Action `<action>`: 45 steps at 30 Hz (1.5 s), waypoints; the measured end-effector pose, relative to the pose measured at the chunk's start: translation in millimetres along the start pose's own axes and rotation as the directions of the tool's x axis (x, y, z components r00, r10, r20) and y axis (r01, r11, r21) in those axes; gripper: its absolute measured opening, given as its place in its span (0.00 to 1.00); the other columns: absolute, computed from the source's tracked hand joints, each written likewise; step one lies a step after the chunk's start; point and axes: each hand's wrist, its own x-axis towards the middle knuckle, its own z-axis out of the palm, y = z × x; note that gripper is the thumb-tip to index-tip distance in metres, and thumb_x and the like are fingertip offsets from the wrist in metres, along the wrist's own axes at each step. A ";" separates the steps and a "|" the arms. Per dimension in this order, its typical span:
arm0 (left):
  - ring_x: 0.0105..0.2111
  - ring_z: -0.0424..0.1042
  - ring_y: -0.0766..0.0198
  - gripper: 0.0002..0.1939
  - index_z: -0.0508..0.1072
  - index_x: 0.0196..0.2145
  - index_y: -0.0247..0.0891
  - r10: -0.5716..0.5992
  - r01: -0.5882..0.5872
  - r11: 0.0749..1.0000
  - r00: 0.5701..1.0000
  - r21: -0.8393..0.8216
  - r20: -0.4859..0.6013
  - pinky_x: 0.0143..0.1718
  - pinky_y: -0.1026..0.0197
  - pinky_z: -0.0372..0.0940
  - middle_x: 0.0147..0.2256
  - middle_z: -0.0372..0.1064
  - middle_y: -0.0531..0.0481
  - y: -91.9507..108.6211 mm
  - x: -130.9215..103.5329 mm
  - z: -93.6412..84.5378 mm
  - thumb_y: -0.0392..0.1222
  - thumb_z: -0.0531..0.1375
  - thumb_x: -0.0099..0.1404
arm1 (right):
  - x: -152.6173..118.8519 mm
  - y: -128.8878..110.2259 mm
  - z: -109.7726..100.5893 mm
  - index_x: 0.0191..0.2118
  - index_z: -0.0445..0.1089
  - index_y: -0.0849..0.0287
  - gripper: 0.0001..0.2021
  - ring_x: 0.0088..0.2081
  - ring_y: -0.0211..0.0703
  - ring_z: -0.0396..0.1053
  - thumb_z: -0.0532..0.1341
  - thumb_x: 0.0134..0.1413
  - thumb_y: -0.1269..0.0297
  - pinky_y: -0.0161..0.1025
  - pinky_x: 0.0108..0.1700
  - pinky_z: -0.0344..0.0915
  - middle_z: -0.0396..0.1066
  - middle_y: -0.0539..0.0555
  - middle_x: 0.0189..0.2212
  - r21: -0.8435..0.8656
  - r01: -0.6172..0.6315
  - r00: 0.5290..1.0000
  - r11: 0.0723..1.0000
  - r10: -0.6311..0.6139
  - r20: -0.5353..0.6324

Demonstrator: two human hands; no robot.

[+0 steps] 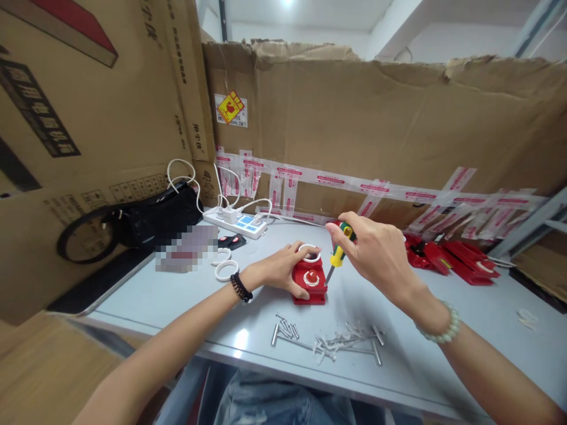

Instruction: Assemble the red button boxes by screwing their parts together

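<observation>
A red block-shaped part (315, 297) lies on the table, with a white ring (309, 254) at its far end and a smaller white ring around a red knob (311, 277) nearer me. My left hand (283, 271) grips its left side, thumb at the near edge and fingers by the far ring. In my right hand (376, 254) is a screwdriver (339, 254) with a yellow and green handle, wrapped by the fingers. Its shaft slants down and the tip meets the block's right near corner. Whether a screw sits under the tip is too small to tell.
Several screws (287, 327), T-handled metal rods (376, 353) and white scraps lie near the front edge. Loose white rings (226, 270) are left, below a power strip (241, 223) and black bag (155, 215). More red parts (469, 262) lie right; cardboard (354, 118) walls the back.
</observation>
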 end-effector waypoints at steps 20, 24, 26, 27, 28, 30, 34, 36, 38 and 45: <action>0.49 0.60 0.46 0.50 0.50 0.59 0.51 0.022 -0.023 1.000 0.999 -0.014 -0.022 0.50 0.43 0.59 0.51 0.54 0.45 -5.0 0.5 3.1 0.52 0.69 0.42 | 1.0 13.0 -39.9 0.61 0.57 0.57 0.23 0.36 0.41 0.70 0.48 0.61 0.58 0.37 0.38 0.63 0.73 0.55 0.44 0.235 0.154 0.911 0.960 -0.230 0.342; 0.50 0.60 0.45 0.50 0.50 0.60 0.50 0.017 -0.017 1.000 1.000 -0.001 -0.012 0.50 0.43 0.59 0.52 0.54 0.44 -3.8 0.7 2.6 0.53 0.69 0.43 | 6.1 15.1 -38.8 0.46 0.71 0.55 0.19 0.24 0.35 0.66 0.50 0.60 0.52 0.34 0.29 0.60 0.75 0.51 0.31 0.266 0.180 0.903 0.947 -0.266 0.338; 0.51 0.59 0.45 0.50 0.50 0.60 0.49 0.022 -0.022 1.000 1.000 0.012 -0.008 0.51 0.44 0.58 0.52 0.53 0.43 -1.6 1.1 1.4 0.53 0.69 0.43 | 8.4 10.8 -28.3 0.31 0.73 0.58 0.21 0.20 0.37 0.62 0.52 0.57 0.48 0.35 0.24 0.54 0.70 0.51 0.19 0.098 0.137 0.965 0.986 -0.155 0.210; 0.51 0.59 0.45 0.50 0.50 0.60 0.48 0.024 -0.024 1.000 1.000 0.017 -0.008 0.51 0.44 0.58 0.52 0.53 0.43 -0.5 1.3 0.7 0.53 0.69 0.42 | 8.8 8.4 -21.4 0.26 0.71 0.60 0.23 0.19 0.38 0.61 0.52 0.56 0.45 0.37 0.22 0.51 0.67 0.52 0.16 -0.025 0.089 0.992 0.996 -0.086 0.096; 0.51 0.59 0.45 0.50 0.50 0.59 0.48 0.024 -0.024 0.999 1.000 0.022 -0.007 0.51 0.44 0.58 0.52 0.53 0.43 0.4 1.4 0.1 0.53 0.69 0.42 | 8.6 6.1 -14.1 0.24 0.71 0.60 0.24 0.18 0.39 0.61 0.51 0.57 0.45 0.37 0.22 0.49 0.66 0.52 0.15 -0.092 0.066 0.998 0.994 -0.064 0.026; 0.50 0.60 0.46 0.50 0.51 0.59 0.48 0.020 -0.020 0.999 1.000 0.030 -0.006 0.51 0.45 0.59 0.51 0.54 0.44 1.3 1.5 -0.7 0.53 0.69 0.41 | 6.4 2.6 -1.0 0.29 0.72 0.61 0.23 0.21 0.41 0.64 0.49 0.60 0.49 0.37 0.23 0.51 0.69 0.54 0.19 -0.088 0.076 0.995 0.993 -0.082 -0.063; 0.49 0.61 0.46 0.51 0.51 0.59 0.48 0.016 -0.015 0.999 1.000 0.041 -0.014 0.50 0.45 0.59 0.50 0.54 0.44 0.0 1.2 -0.2 0.53 0.70 0.40 | -0.3 0.0 9.5 0.46 0.69 0.61 0.16 0.35 0.41 0.70 0.48 0.63 0.61 0.36 0.36 0.63 0.73 0.57 0.38 0.268 0.198 0.980 0.943 -0.185 -0.074; 0.49 0.61 0.45 0.52 0.50 0.59 0.48 0.012 -0.011 0.999 1.000 0.040 -0.015 0.50 0.45 0.59 0.51 0.54 0.44 -1.0 0.9 0.6 0.54 0.70 0.40 | -2.4 1.4 5.2 0.44 0.70 0.60 0.15 0.36 0.40 0.70 0.49 0.62 0.61 0.37 0.39 0.64 0.73 0.56 0.38 0.342 0.165 0.986 0.925 -0.167 -0.023; 0.50 0.61 0.45 0.51 0.50 0.59 0.49 0.015 -0.015 0.999 1.000 0.032 -0.013 0.50 0.45 0.59 0.51 0.54 0.44 -1.4 0.7 1.1 0.54 0.70 0.41 | -3.0 5.1 -4.3 0.47 0.70 0.59 0.16 0.36 0.42 0.71 0.49 0.62 0.59 0.40 0.40 0.65 0.73 0.55 0.39 0.297 0.109 0.989 0.949 -0.133 0.062; 0.49 0.61 0.46 0.50 0.51 0.59 0.48 0.010 -0.010 1.000 1.000 0.006 -0.013 0.51 0.43 0.58 0.51 0.54 0.44 1.0 0.2 -0.3 0.53 0.69 0.41 | 1.5 15.3 -30.2 0.48 0.70 0.55 0.17 0.35 0.40 0.72 0.50 0.61 0.57 0.35 0.33 0.63 0.76 0.53 0.37 0.265 0.138 0.941 0.954 -0.210 0.265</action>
